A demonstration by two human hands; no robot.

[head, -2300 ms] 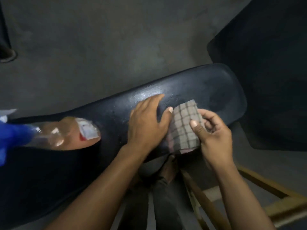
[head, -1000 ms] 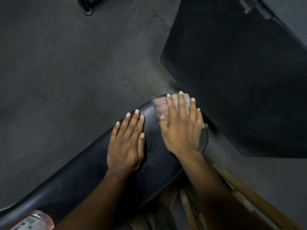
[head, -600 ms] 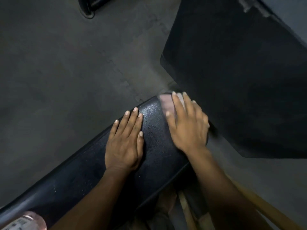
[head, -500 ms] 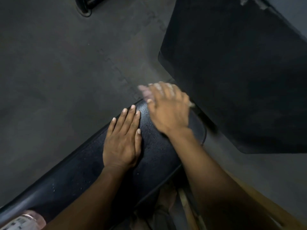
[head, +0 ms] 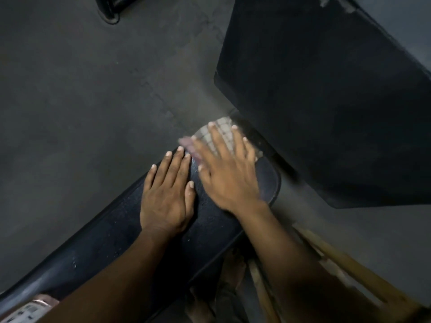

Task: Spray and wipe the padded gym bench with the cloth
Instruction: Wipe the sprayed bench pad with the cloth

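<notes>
Hands (head: 198, 190) flat on bench (head: 112, 241), cloth (head: 221, 131) underneath

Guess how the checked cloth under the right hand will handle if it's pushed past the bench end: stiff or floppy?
Likely floppy: the checked cloth looks like thin woven fabric, flattened under the right hand, so it would probably droop over the end of the bench. Probably light. It may slide easily, since the black padding looks smooth and carries droplets. The left hand lies flat beside it.

Right hand (head: 229, 176) — motion-blurred over cloth (head: 221, 130)
</notes>
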